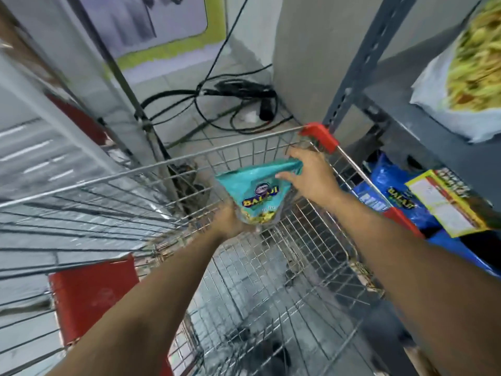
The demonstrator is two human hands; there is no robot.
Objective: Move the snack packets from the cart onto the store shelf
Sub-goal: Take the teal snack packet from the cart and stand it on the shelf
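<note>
Two hands: both gripping one teal snack packet
left hand: holds bottom edge
right hand: pinches top edge
packet location: above wire cart, far end
shelf: right

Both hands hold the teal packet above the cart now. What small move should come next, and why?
Probably carry the teal packet rightwards, over the cart rim, toward the shelf. The left hand holds its bottom and the right hand its top, and the shelf stands to the right.
</note>
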